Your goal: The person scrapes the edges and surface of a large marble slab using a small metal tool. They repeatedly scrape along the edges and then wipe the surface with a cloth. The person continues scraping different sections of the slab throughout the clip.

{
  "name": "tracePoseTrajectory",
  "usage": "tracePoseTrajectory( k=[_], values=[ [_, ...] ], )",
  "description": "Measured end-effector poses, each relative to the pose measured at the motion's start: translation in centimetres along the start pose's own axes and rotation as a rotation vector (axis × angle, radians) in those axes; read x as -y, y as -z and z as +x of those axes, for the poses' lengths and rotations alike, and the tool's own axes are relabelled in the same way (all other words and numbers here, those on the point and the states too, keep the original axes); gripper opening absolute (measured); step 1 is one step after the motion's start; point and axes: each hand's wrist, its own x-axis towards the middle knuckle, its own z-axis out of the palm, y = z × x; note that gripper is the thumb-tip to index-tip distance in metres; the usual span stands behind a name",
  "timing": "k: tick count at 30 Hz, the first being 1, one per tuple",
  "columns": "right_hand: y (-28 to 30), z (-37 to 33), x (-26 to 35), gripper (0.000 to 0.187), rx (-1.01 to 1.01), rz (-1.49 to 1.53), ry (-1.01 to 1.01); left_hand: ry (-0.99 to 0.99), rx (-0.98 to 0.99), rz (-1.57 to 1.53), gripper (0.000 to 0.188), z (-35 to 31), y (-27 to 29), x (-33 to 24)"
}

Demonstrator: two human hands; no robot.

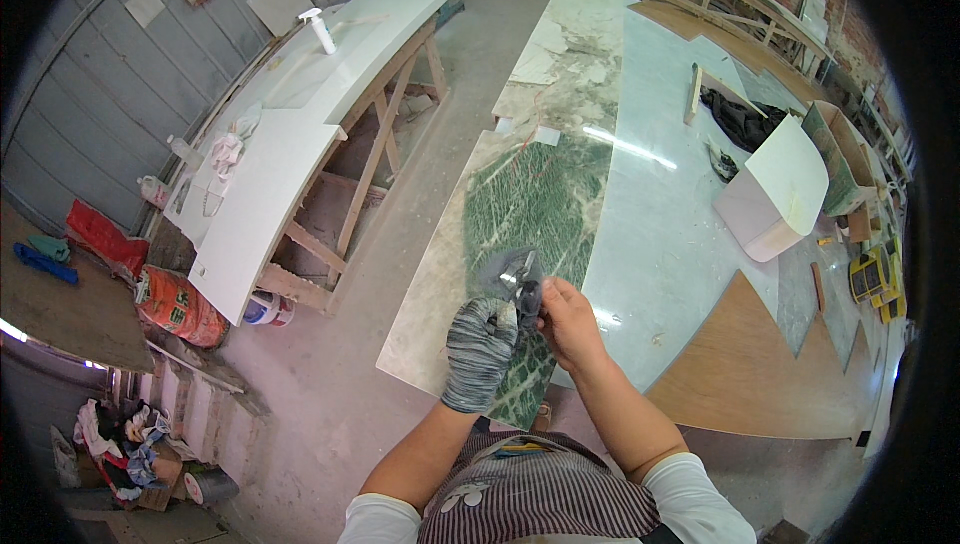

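Observation:
My left hand [478, 352], in a grey streaked knit glove, is closed on a smoky, see-through shiny item with dark parts [516, 274]; its kind I cannot make out. Bare, my right hand [572, 324] pinches the same item at its right side. Both hands meet in front of my striped apron [540, 494], over a long stone slab with a green veined area [535, 199] and a cream marbled part [430, 314]. Fingers cover part of the item.
On the right lie a grey sheet surface [640, 234], a brown board [760, 374], a white curved box-like piece [775, 194] and black cloth [740, 119]. To the left, a white-topped wooden bench [265, 194] carries a white bottle [318, 32]. Orange sacks [180, 306] stand beside it.

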Motion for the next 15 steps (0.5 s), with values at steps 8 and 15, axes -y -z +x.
tracePoseTrajectory(
  k=[8,15],
  values=[
    [-1.5,-0.7,0.4,0.029,0.032,-0.078,0.014,-0.146,-0.027,0.237,0.014,-0.1,0.2,-0.2],
    [-1.9,-0.2,-1.0,0.025,0.018,-0.047,0.107,-0.118,-0.065,0.153,0.011,-0.3,0.1,-0.1]
  ],
)
